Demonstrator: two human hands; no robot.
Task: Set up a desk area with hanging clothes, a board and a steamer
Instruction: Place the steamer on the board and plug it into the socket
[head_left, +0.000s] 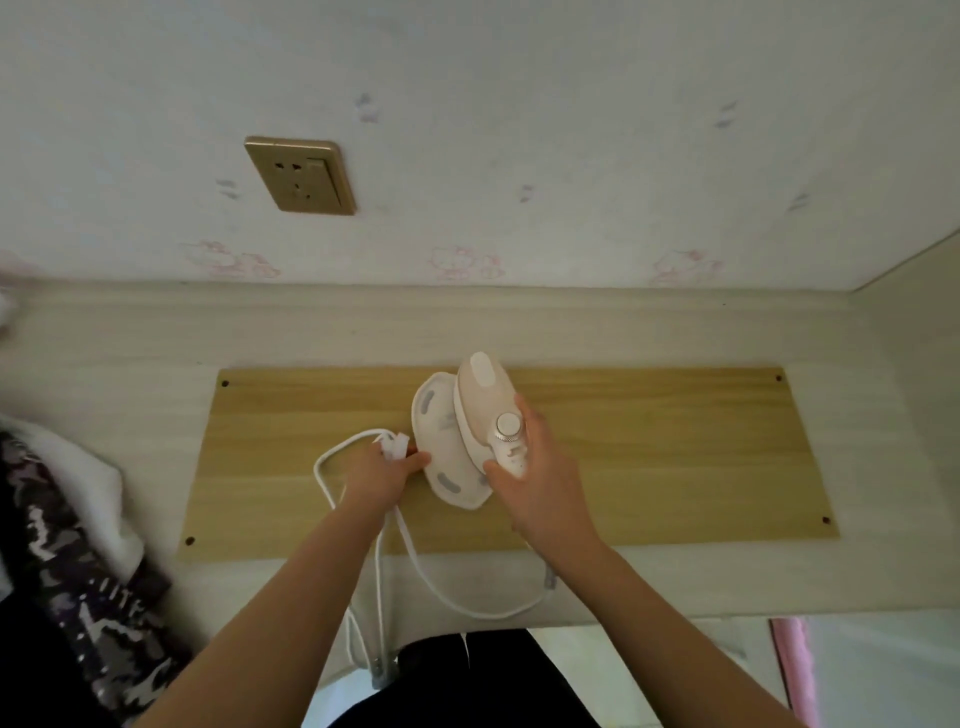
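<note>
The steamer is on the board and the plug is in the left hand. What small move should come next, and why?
Probably carry the plug up to the wall socket. The right hand already grips the steamer on the board, the left hand holds the plug, and the cord lies loose, while the socket looks unused.

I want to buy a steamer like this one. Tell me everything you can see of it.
The steamer is a small handheld unit in white and pale pink, glossy like plastic, with a flat pointed soleplate showing grey slots and a round metallic knob near the handle. It sits tilted on the wooden board. The right hand grips its handle; the left hand touches the soleplate's edge while holding the white cord, which loops over the desk's front edge.
</note>
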